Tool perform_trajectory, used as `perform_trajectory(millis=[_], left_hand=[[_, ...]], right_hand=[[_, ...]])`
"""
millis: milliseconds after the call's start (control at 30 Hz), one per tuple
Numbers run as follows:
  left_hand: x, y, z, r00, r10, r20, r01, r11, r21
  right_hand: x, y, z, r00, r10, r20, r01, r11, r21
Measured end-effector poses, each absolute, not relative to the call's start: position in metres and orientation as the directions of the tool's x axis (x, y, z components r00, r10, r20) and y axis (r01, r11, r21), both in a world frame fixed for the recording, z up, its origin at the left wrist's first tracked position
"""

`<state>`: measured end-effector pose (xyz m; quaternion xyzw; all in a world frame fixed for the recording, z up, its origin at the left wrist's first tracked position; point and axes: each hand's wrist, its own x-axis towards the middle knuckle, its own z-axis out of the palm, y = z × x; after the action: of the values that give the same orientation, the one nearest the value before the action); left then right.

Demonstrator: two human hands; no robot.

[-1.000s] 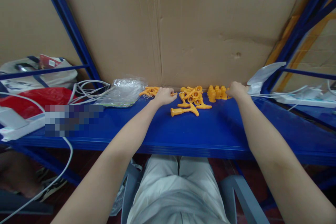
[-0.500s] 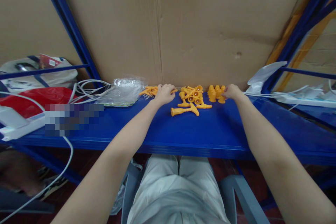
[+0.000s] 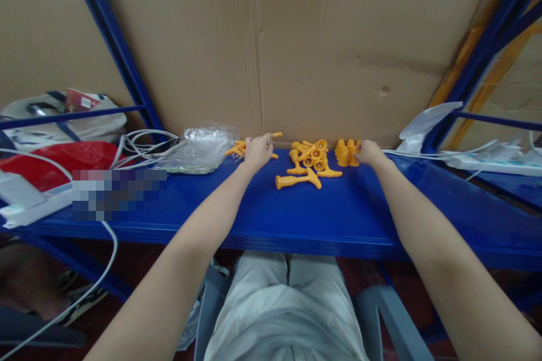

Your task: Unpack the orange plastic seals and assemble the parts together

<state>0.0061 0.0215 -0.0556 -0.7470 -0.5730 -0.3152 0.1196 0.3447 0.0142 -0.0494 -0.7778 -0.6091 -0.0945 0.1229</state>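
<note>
My left hand (image 3: 257, 152) is closed on a thin orange piece (image 3: 276, 135) whose end sticks out past the fingers, over other orange pieces (image 3: 237, 148) with small metal chains at the back of the blue table. My right hand (image 3: 369, 153) has its fingers closed at the right side of a group of upright orange figures (image 3: 348, 152); its fingertips are partly hidden. Between my hands lies a pile of orange parts with round cup-like ends (image 3: 316, 153). In front of the pile, one orange T-handled piece (image 3: 298, 180) lies on its side.
A clear plastic bag (image 3: 202, 149), white cables (image 3: 146, 141) and a red bag (image 3: 63, 161) are on the left. On the right are white plastic (image 3: 427, 124) and a power strip (image 3: 499, 162). Cardboard (image 3: 322, 51) stands behind the blue table (image 3: 313, 214). A person's leg shows at lower left.
My left hand has shifted slightly left and an orange piece now sticks out from its fingers. My right hand has moved slightly left, closer in against the orange figures.
</note>
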Motion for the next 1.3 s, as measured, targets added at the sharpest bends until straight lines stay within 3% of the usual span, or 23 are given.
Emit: perform_trajectory(millis=[267, 433, 733, 900, 1000, 1100, 1200, 1300], left_hand=[[-0.008, 0.036, -0.076, 0.062, 0.93, 0.362, 0.96, -0.155, 0.233], [-0.011, 0.043, -0.082, 0.073, 0.971, 0.226, 0.977, -0.115, 0.179], [-0.013, 0.045, -0.085, 0.078, 0.972, 0.223, 0.979, -0.117, 0.169], [-0.011, 0.04, -0.083, 0.1, 0.955, 0.279, 0.978, -0.146, 0.15], [-0.007, 0.034, -0.077, 0.16, 0.922, 0.351, 0.969, -0.215, 0.122], [0.003, 0.028, -0.067, 0.268, 0.858, 0.438, 0.937, -0.337, 0.088], [0.017, 0.019, -0.059, 0.459, 0.795, 0.396, 0.854, -0.518, 0.05], [0.032, 0.008, -0.056, 0.639, 0.698, 0.323, 0.735, -0.678, 0.011]], right_hand=[[0.335, 0.008, -0.05, 0.235, 0.925, 0.297, 0.972, -0.224, -0.071], [0.333, 0.006, -0.05, 0.241, 0.93, 0.277, 0.97, -0.237, -0.05], [0.322, -0.005, -0.041, 0.286, 0.926, 0.246, 0.958, -0.284, -0.046], [0.309, -0.015, -0.029, 0.272, 0.875, 0.4, 0.958, -0.287, -0.025], [0.299, -0.019, -0.025, 0.174, 0.851, 0.496, 0.98, -0.2, 0.0], [0.284, -0.02, -0.024, -0.008, 0.864, 0.504, 0.998, -0.022, 0.053], [0.266, -0.02, -0.028, -0.229, 0.89, 0.395, 0.973, 0.217, 0.076], [0.249, -0.019, -0.035, -0.411, 0.876, 0.252, 0.907, 0.42, 0.021]])
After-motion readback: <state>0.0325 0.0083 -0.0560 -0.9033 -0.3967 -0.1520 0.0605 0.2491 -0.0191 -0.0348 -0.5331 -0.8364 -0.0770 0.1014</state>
